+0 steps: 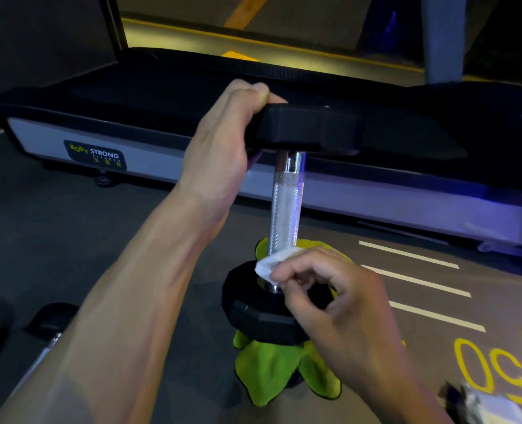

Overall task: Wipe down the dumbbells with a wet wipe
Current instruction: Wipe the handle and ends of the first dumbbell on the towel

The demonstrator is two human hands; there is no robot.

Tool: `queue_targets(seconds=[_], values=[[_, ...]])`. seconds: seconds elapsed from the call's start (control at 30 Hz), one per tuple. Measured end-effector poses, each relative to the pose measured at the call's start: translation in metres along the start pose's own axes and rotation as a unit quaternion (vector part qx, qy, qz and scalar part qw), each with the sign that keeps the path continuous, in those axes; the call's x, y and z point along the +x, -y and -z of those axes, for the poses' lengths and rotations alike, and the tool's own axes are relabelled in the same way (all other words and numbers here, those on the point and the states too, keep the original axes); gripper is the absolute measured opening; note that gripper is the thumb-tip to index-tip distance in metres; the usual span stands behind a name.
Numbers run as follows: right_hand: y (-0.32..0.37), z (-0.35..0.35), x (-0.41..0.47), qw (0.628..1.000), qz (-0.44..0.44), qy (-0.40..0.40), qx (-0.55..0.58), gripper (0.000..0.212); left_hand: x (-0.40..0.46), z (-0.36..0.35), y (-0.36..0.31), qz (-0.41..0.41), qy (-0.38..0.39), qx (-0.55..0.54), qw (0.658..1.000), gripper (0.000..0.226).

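While gripped at its upper head by the left hand (pixel 223 142), fingers curled over the black edge, stood the dumbbell (pixel 285 206) on end, lower head planted on a green cloth (pixel 279 374) spread over the dark gym floor (pixel 70 240), just in front of a treadmill (pixel 168 148). Pinched a folded white wet wipe (pixel 270 264) between thumb and fingertips of the right hand (pixel 342 304), pressed to the very bottom of the chrome handle where shaft met lower head. Best done, by this reckoning, by wrapping the wipe fully round the shaft and drawing it upward along the knurling with a slight twist, so grime caught in the crosshatch would lift rather than smear; worth keeping the top grip firm, since a weight balanced upright on soft cloth looked apt to tip. Worth working the wipe into the collar groove too, before going on to the rubber faces. Showed a bright knurled steel handle, smooth polished bands at each end, and angular black heads, matte and faceted. Lay partly in view at lower left a second dumbbell (pixel 50 328), well apart, apparently not yet handled.
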State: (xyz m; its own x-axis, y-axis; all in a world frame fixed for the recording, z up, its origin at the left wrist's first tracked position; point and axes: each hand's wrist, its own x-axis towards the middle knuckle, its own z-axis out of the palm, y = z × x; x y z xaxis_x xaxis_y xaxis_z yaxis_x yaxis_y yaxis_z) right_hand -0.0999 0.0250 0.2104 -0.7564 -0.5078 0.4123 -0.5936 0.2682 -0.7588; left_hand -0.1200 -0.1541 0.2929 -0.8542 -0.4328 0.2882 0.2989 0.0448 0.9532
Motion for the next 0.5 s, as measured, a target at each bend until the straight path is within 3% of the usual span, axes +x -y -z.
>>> queue_targets(seconds=[0.1,0.23,0.33,0.4,0.5], values=[[0.004,0.005,-0.003,0.999,-0.043,0.03,0.009,0.033,-0.007,0.003,0.009,-0.038,0.012,-0.004,0.999,0.024],[0.009,0.008,-0.003,0.995,-0.072,0.051,0.036,0.032,-0.024,0.005,0.027,-0.071,0.036,0.078,0.994,0.08],[0.009,0.005,0.0,0.997,-0.055,0.044,0.021,0.031,-0.032,-0.004,0.035,0.001,-0.044,0.123,0.991,0.101],[0.008,0.002,0.002,0.997,-0.055,0.045,0.037,0.028,-0.035,-0.011,0.038,0.077,-0.073,0.109,0.988,0.084],[0.008,-0.001,0.002,0.996,-0.052,0.038,0.055,0.029,-0.036,-0.019,0.038,0.108,-0.051,0.081,0.989,0.033]])
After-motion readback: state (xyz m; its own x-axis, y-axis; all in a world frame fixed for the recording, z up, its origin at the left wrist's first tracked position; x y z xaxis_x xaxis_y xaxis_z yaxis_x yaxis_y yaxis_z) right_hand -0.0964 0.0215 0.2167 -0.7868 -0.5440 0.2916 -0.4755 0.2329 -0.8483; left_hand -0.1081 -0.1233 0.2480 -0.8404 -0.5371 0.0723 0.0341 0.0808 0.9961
